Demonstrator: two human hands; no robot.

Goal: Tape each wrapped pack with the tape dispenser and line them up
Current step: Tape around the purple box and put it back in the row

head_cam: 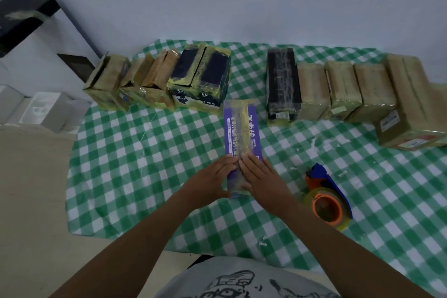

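While the left hand (212,180) lies flat, fingers straight, on the near end of the purple pack (255,128) and the right hand (263,176) likewise, both should smooth the tape strip (242,123), seemingly along its middle, outward so no edge lifts. The tape dispenser (326,197) lies unheld just right of the pack.

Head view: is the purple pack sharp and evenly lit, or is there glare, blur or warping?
Head view: dim, flat, bluish light with no hard shadows; print on the purple pack is soft under glossy tape; wide-angle distortion bows the checked cloth and the row of taped packs toward the edges; the tape dispenser looks reasonably sharp.
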